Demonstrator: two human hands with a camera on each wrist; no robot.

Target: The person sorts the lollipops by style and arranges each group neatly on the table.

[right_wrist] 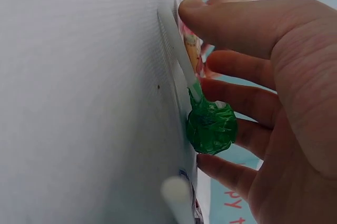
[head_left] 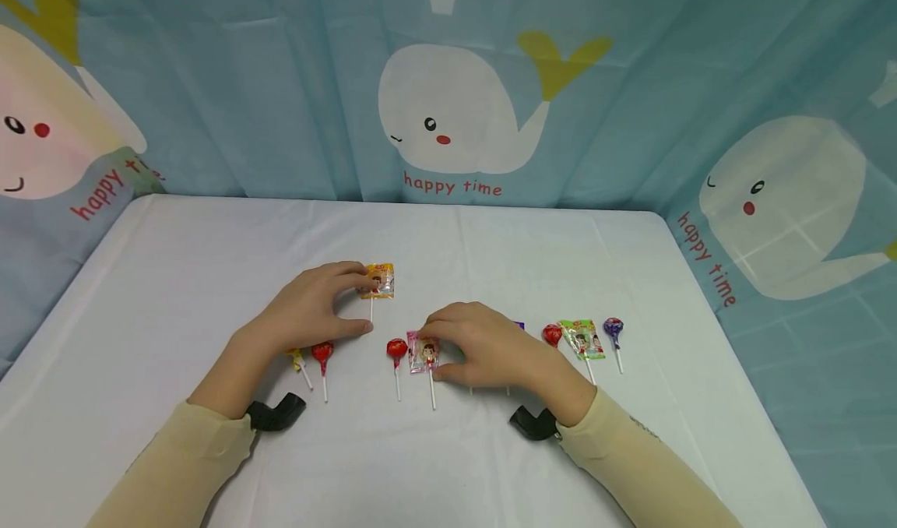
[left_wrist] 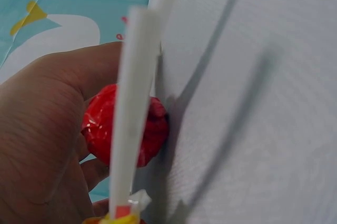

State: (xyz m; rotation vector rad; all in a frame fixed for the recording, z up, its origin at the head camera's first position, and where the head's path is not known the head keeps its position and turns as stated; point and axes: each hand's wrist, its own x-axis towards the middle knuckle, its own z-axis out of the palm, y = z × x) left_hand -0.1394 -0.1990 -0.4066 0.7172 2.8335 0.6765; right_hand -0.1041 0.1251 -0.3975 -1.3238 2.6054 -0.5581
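My left hand (head_left: pixel 315 306) reaches over the table, its fingertips on the orange-wrapped flat lollipop (head_left: pixel 381 280) and its thumb beside the white stick. Under that wrist lie a red lollipop (head_left: pixel 322 352) and a partly covered yellow lollipop (head_left: pixel 297 359). The fingers of my right hand (head_left: pixel 483 345) are at the top of the pink-wrapped flat lollipop (head_left: pixel 423 352), and its thumb lies by the lower edge of the wrapper. A green lollipop (right_wrist: pixel 212 126) sits beneath the right palm. Another red lollipop (head_left: pixel 396 348) lies just left of the pink one.
Right of the right hand lie a red lollipop (head_left: pixel 552 333), a green-wrapped flat lollipop (head_left: pixel 583 339) and a purple lollipop (head_left: pixel 613 327). A white cloth covers the table (head_left: pixel 210 263). Behind it hangs a blue curtain (head_left: pixel 294 84) printed with whales. Black wrist pieces (head_left: pixel 278 413) show at both sleeves.
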